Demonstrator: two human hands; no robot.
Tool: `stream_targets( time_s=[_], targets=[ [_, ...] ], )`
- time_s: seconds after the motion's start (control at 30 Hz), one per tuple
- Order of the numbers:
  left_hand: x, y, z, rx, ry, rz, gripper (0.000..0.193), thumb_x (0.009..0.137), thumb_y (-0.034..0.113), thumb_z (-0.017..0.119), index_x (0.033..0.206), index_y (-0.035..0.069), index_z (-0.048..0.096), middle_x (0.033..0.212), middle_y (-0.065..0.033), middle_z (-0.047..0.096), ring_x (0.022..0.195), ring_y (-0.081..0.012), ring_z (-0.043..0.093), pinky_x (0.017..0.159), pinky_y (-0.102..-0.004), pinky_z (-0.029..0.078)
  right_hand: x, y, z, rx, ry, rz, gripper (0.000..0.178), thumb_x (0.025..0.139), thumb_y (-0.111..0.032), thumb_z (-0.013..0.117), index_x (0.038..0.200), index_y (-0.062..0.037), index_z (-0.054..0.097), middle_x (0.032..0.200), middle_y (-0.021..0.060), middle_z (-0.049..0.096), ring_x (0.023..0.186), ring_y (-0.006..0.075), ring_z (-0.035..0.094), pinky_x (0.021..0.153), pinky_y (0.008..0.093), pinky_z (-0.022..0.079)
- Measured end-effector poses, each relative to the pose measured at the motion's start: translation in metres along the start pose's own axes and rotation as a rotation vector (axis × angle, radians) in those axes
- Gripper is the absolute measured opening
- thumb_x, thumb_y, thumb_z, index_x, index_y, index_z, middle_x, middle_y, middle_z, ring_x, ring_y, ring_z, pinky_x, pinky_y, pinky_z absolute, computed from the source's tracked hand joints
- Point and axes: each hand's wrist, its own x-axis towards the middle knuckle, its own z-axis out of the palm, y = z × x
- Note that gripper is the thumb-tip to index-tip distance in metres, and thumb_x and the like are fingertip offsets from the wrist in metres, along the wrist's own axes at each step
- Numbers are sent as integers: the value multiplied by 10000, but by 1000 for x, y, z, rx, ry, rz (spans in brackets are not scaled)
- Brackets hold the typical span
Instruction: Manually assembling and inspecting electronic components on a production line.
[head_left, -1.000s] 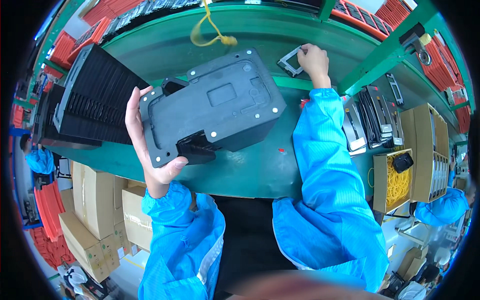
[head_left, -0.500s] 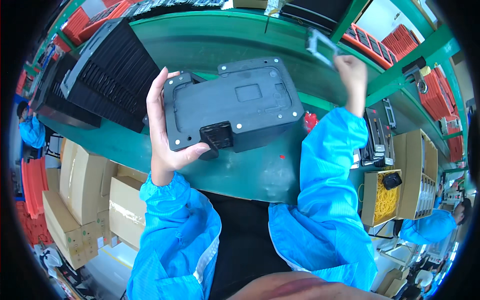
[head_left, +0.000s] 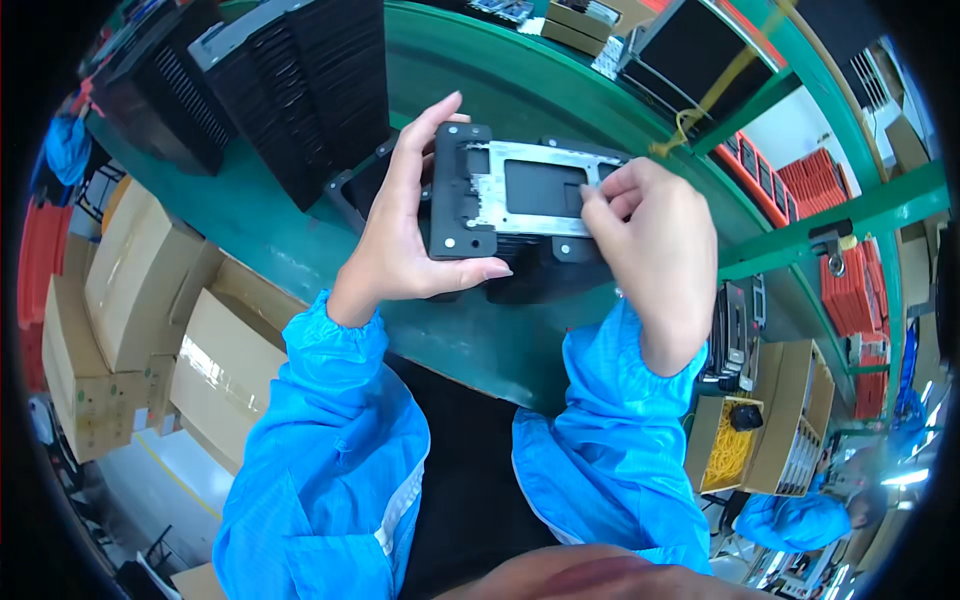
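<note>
My left hand [head_left: 405,225] grips the left end of a black rectangular block [head_left: 452,200] with pale round dots at its corners, which looks like a stack of plates. The thumb lies along the near side and the fingers go round the far side, partly hidden. Over the block's top lies a silver metal frame [head_left: 492,190] with a large rectangular opening. My right hand [head_left: 660,230] pinches the frame's right end between thumb and bent fingers, covering that end of the block. Both hands are above the green bench [head_left: 450,345].
Tall stacks of black plates [head_left: 300,90] stand at the far left. Cardboard boxes [head_left: 225,350] are at the left. On the right are a green post [head_left: 850,215], red trays [head_left: 850,290] and a box of yellow bands [head_left: 728,450]. A co-worker's blue sleeve [head_left: 795,520] shows beyond.
My right hand has brought the metal frame from the upper right down onto the block. The block now appears farther right, still in my left hand. The whole view has shifted.
</note>
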Motion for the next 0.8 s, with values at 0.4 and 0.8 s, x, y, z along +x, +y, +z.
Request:
stream_targets(
  time_s=[0.4, 0.8],
  targets=[
    [9, 10, -18, 234, -129, 131, 738, 591, 391, 972, 1198, 101, 668, 1380, -187, 465, 1279, -378, 524, 1065, -452, 450, -19, -1, 1, -151, 155, -385, 248, 884, -220, 755, 767, -2, 739, 826, 92, 620, 853, 300, 538, 763, 427, 434],
    [-74, 2, -4, -184, 174, -313, 793, 803, 183, 852, 1470, 17, 457, 1354, -145, 547, 1241, -249, 580, 1048, -429, 489, -75, 166, 6, -109, 252, 34, 251, 976, -133, 648, 1189, -22, 718, 1097, 174, 709, 1002, 315, 659, 890, 415, 508]
  ],
)
